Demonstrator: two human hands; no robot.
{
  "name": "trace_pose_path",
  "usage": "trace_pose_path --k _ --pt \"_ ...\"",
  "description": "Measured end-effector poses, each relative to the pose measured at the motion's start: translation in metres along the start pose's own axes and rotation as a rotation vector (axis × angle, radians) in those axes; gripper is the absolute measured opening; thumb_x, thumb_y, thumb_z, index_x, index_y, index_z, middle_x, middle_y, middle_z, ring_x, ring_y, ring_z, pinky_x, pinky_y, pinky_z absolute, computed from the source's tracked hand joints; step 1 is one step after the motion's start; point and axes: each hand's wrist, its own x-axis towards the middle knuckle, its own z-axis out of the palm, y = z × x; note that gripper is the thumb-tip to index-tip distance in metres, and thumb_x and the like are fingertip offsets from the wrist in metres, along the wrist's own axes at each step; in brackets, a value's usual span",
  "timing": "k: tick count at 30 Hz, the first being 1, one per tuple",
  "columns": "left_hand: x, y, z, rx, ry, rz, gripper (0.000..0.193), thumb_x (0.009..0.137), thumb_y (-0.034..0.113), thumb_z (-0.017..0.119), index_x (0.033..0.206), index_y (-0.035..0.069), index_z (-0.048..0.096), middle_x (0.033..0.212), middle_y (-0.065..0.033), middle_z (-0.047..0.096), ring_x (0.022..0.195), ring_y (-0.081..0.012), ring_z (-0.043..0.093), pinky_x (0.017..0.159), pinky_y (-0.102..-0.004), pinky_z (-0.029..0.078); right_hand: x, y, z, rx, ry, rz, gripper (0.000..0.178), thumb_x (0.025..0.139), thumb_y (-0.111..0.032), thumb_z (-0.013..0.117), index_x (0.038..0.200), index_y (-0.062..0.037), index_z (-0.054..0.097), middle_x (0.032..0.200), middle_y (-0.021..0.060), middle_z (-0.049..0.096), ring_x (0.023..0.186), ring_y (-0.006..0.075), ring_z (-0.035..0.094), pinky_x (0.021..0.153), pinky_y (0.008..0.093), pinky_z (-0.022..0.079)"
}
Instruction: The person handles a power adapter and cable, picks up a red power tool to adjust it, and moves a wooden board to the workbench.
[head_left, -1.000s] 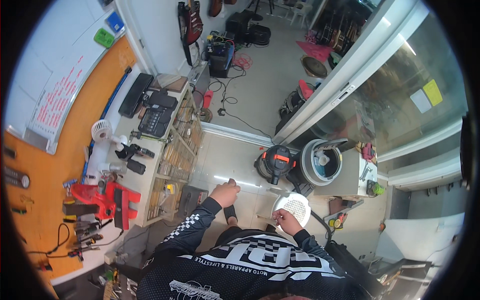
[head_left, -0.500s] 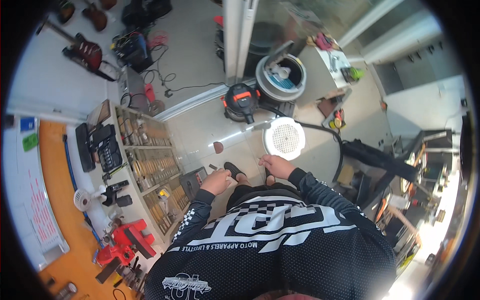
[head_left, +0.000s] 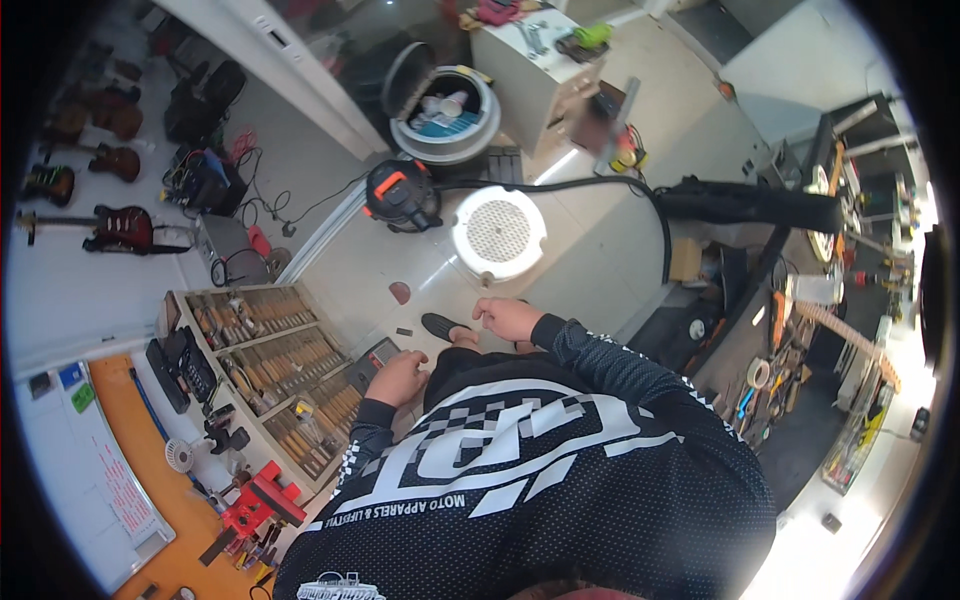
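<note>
My left hand (head_left: 398, 377) is in front of my body at the left, loosely bent with its fingers slightly apart; nothing shows in it. Nearby is a dark grey case (head_left: 372, 362) on the floor. My right hand (head_left: 506, 318) is further right, its fingers half bent and apart, with nothing visible between them. Just beyond it stands a round white stool (head_left: 498, 233) with a perforated seat, not touched by the hand. One dark shoe (head_left: 444, 327) shows between my hands.
A black and orange vacuum cleaner (head_left: 402, 195) stands behind the stool; its black hose (head_left: 570, 184) runs right. Behind is an open-lidded round bin (head_left: 446, 115). At left, a tool rack (head_left: 268, 345) and red vise (head_left: 258, 503); at right, a cluttered workbench (head_left: 780, 390).
The view has turned and shifted, so the stool, vacuum cleaner and bin appear further left and higher. More of the right workbench shows. Both hands have moved slightly left in the picture.
</note>
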Motion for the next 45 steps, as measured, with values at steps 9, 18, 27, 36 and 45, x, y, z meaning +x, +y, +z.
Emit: trace_pose_path --k 9,18,27,36,45 --pt "0.06 0.1 -0.007 0.168 0.115 0.28 0.031 0.095 0.019 0.07 0.122 0.005 0.066 0.117 -0.0188 0.067 0.109 -0.0407 0.066 0.095 -0.0489 0.054 -0.13 0.197 -0.003 0.246 0.112 0.44 0.024 0.097 -0.015 0.059 0.11 -0.001 0.073 0.093 0.0218 0.074 0.085 0.0373 0.074 0.076 0.048 0.058" --pt "0.077 0.032 0.052 -0.175 0.058 0.034 0.029 0.098 0.018 0.068 0.122 0.002 0.066 0.11 -0.0143 0.07 0.099 -0.0286 0.068 0.091 -0.041 0.055 -0.246 0.424 0.061 -0.561 -0.565 0.573 0.02 0.078 -0.009 0.078 0.097 -0.0038 0.079 0.099 0.0207 0.077 0.093 0.0404 0.075 0.081 0.0492 0.059" --pt "-0.018 -0.159 0.144 -1.161 -0.223 -0.62 0.012 0.098 0.008 0.057 0.108 0.005 0.064 0.09 -0.006 0.067 0.075 -0.0234 0.066 0.065 -0.0391 0.055 -0.148 0.321 0.024 -0.096 0.289 0.463 0.026 0.096 -0.015 0.056 0.115 -0.0068 0.072 0.091 0.0156 0.074 0.079 0.0291 0.073 0.078 0.0421 0.058" --pt "0.022 -0.091 0.164 -0.653 0.163 -0.401 0.027 0.099 0.021 0.066 0.119 0.003 0.064 0.094 -0.0058 0.069 0.082 -0.0175 0.066 0.075 -0.0345 0.055 -0.072 0.2 -0.02 0.208 0.055 0.29 0.027 0.099 -0.013 0.052 0.118 -0.0035 0.068 0.097 0.0168 0.073 0.085 0.0287 0.072 0.081 0.042 0.058" --pt "-0.008 -0.061 0.17 -0.834 0.326 -0.422 0.027 0.098 0.019 0.068 0.118 0.001 0.064 0.095 -0.0046 0.068 0.083 -0.0153 0.066 0.078 -0.0324 0.054 -0.035 0.238 -0.028 -0.083 -0.227 0.318 0.023 0.102 -0.017 0.053 0.113 -0.0036 0.069 0.09 0.0129 0.073 0.083 0.0231 0.072 0.07 0.037 0.057"
